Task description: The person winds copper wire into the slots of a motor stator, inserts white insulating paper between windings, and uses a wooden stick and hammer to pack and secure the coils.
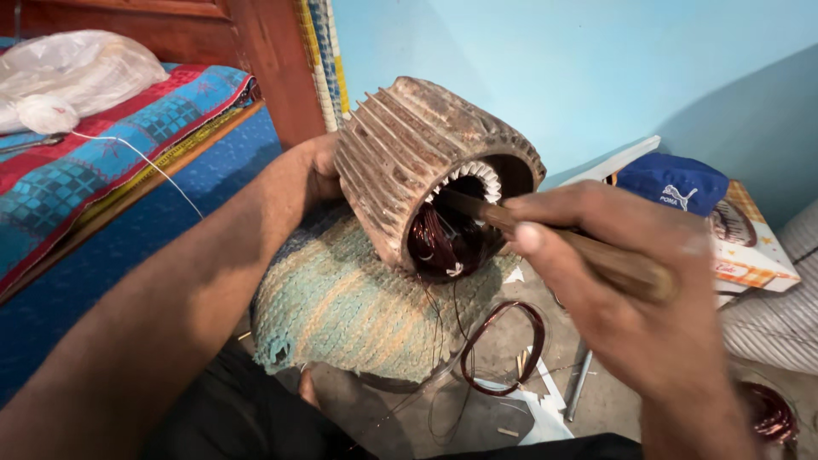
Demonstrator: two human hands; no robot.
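Observation:
A rusty, finned motor stator (409,162) lies tilted on a woven, greenish cushion (349,307). Its open end faces me, showing copper windings (439,243) and white slot paper. My left hand (319,166) grips the far side of the stator, mostly hidden behind it. My right hand (622,298) holds a brown wooden stick (596,255), whose tip reaches into the stator bore next to the windings.
A loop of copper wire (503,349) lies on the floor below the cushion, with paper scraps and a metal rod (579,383). A blue cap (673,183) sits on a box at right. A patterned bed and wooden frame (273,60) stand at left.

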